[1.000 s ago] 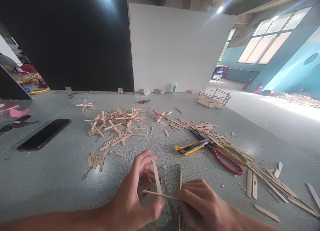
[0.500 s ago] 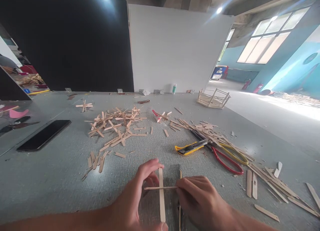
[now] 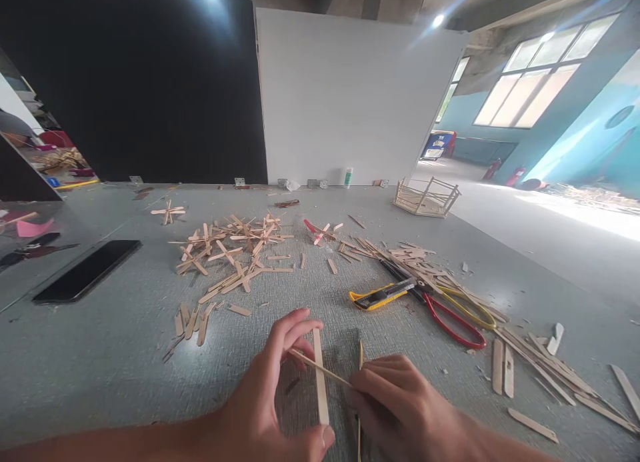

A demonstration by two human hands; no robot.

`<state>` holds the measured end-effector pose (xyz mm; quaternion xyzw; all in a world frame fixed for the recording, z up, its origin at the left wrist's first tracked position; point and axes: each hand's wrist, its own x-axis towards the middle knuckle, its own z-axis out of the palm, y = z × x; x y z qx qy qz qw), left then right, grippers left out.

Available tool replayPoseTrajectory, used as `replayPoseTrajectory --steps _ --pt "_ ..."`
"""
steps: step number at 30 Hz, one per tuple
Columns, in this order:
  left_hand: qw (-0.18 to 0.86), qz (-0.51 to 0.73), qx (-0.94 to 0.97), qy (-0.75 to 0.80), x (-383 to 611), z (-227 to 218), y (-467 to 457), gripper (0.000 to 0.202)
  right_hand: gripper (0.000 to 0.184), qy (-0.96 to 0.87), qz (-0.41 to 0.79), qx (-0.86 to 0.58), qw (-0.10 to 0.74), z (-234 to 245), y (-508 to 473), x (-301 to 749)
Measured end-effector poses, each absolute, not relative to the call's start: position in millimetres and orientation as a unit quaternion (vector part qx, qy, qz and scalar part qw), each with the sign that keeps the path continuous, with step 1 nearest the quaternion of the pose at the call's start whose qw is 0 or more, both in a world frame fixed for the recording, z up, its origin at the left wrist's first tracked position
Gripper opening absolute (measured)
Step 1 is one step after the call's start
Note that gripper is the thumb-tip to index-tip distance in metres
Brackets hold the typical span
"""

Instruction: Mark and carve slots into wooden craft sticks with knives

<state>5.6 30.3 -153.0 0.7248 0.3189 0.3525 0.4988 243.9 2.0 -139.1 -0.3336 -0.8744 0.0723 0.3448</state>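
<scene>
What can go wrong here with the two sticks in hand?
1. The thin stick, pinched by the right hand, crosses the flat stick held by the left hand; it looks slender and may snap.
2. The utility knife and scissors lie just beyond both hands; a forward slip might reach them.

Bare surface (image 3: 100, 369) lies open beside the left hand (image 3: 260, 409); ahead and right, scattered sticks (image 3: 235, 249), a yellow knife (image 3: 383, 294) and scissors (image 3: 431, 302) block the way.

Black phone (image 3: 87, 270), yellow knife (image 3: 383, 294), red-handled scissors (image 3: 453, 315)
</scene>
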Motion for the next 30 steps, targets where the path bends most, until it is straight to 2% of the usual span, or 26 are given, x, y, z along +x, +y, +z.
replayPoseTrajectory --steps 3,12,21,30 --pt "0.497 0.353 0.739 0.287 6 -150 29 0.106 0.026 -0.881 0.084 -0.315 0.344 -138 3 245" --pt "0.521 0.353 0.694 0.350 12 -140 30 0.090 0.026 -0.901 0.109 -0.287 0.306 -138 1 249" --pt "0.505 0.364 0.702 0.346 11 -137 30 0.090 0.026 -0.901 0.100 -0.294 0.305 -137 0 248" --pt "0.505 0.360 0.729 0.289 6 -144 29 0.101 0.029 -0.875 0.082 -0.330 0.346 -141 3 246"
